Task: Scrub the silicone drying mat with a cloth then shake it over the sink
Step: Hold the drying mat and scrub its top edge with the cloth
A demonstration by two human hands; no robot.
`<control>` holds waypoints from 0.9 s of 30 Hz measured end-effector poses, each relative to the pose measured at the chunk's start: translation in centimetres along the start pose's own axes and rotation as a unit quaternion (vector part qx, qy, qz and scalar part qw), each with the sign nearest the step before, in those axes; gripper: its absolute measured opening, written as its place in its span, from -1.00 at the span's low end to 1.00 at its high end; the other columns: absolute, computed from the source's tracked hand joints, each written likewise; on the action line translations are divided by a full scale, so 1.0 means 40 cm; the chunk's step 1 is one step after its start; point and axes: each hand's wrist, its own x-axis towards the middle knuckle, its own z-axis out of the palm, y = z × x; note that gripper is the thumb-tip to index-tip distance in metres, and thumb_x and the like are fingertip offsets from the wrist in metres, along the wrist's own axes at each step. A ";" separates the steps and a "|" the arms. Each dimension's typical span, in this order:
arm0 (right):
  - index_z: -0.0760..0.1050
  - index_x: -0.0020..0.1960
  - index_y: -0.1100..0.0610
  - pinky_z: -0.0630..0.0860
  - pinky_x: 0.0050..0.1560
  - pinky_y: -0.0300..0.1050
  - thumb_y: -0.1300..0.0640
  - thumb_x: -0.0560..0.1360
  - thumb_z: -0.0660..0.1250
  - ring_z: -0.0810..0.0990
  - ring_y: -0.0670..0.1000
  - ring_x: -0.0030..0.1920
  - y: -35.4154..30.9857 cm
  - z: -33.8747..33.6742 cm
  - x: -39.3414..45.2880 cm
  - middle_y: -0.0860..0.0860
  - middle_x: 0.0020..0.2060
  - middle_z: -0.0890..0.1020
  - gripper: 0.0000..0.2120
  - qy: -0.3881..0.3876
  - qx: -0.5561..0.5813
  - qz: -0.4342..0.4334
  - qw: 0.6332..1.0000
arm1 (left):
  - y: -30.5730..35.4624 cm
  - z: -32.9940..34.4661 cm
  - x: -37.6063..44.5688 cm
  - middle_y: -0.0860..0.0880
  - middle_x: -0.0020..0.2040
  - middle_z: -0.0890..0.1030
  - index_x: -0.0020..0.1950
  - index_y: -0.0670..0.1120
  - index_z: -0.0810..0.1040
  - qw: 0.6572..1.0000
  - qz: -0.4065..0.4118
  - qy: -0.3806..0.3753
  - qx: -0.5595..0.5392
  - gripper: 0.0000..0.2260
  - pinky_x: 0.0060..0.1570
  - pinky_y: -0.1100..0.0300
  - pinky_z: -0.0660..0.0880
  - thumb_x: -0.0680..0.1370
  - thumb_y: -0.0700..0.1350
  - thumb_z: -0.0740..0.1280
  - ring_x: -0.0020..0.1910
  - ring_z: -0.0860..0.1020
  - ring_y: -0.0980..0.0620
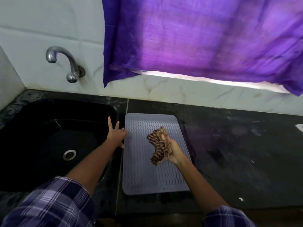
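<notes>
A grey silicone drying mat (141,174) with wavy ridges lies flat on the black counter, just right of the sink. My right hand (173,151) hovers over the mat's middle, closed around a bunched brown striped cloth (158,145) that hangs from it. My left hand (117,133) is spread with fingers apart at the mat's left edge, its fingertips touching the edge near the far corner.
A black sink (54,141) with a steel drain (69,154) lies to the left under a chrome tap (65,63). Black countertop (237,153) stretches to the right. A purple curtain (205,38) hangs over the window behind the counter.
</notes>
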 end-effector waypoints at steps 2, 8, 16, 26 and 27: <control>0.69 -0.18 0.22 0.62 -0.19 -0.13 0.11 0.62 0.09 0.70 0.04 -0.20 -0.002 0.002 0.047 0.13 -0.23 0.72 -0.56 0.022 -0.030 0.028 0.999 | -0.026 -0.008 0.030 -0.03 0.56 0.20 0.58 -0.01 0.09 1.000 -0.014 -0.018 -0.009 -0.25 0.29 -0.52 -0.27 0.50 0.20 0.32 0.58 -0.06 -0.20; 0.61 -0.13 0.16 0.61 -0.35 -0.14 0.23 0.50 0.30 0.65 0.02 -0.30 -0.063 0.039 0.205 0.14 -0.16 0.67 -0.89 0.114 -0.430 0.015 0.895 | -0.051 -0.043 0.172 -0.04 0.59 0.11 0.59 0.00 0.01 0.996 -0.008 -0.063 -0.056 -0.19 0.28 -0.55 -0.24 0.49 0.22 0.33 0.57 -0.15 -0.25; 0.45 0.23 0.06 0.30 0.27 0.10 0.29 0.51 0.21 0.45 0.14 0.25 -0.135 0.180 0.509 0.09 0.21 0.55 -0.68 0.081 -0.807 -0.194 0.552 | -0.065 -0.067 0.310 -0.05 0.59 0.11 0.59 0.02 -0.01 0.996 0.022 -0.076 -0.027 0.00 0.26 -0.57 -0.25 0.34 0.27 0.46 0.57 -0.13 -0.22; 0.44 0.29 0.15 0.22 0.45 0.11 -0.02 0.50 0.31 0.37 0.17 0.35 -0.047 0.161 0.440 0.13 0.31 0.47 -0.57 -0.013 -0.893 -0.023 0.449 | -0.075 -0.080 0.318 -0.12 0.50 0.33 0.55 0.05 0.14 0.995 0.002 -0.076 -0.057 -0.03 0.24 -0.56 -0.30 0.27 0.30 0.49 0.57 -0.09 -0.24; 0.51 0.22 0.13 0.33 0.39 0.10 -0.01 0.45 0.37 0.46 0.15 0.28 -0.055 0.155 0.424 0.12 0.23 0.54 -0.61 -0.033 -0.874 -0.012 0.484 | -0.076 -0.080 0.315 -0.13 0.50 0.33 0.56 0.04 0.11 0.995 0.003 -0.077 -0.062 -0.01 0.24 -0.56 -0.30 0.27 0.30 0.49 0.57 -0.10 -0.24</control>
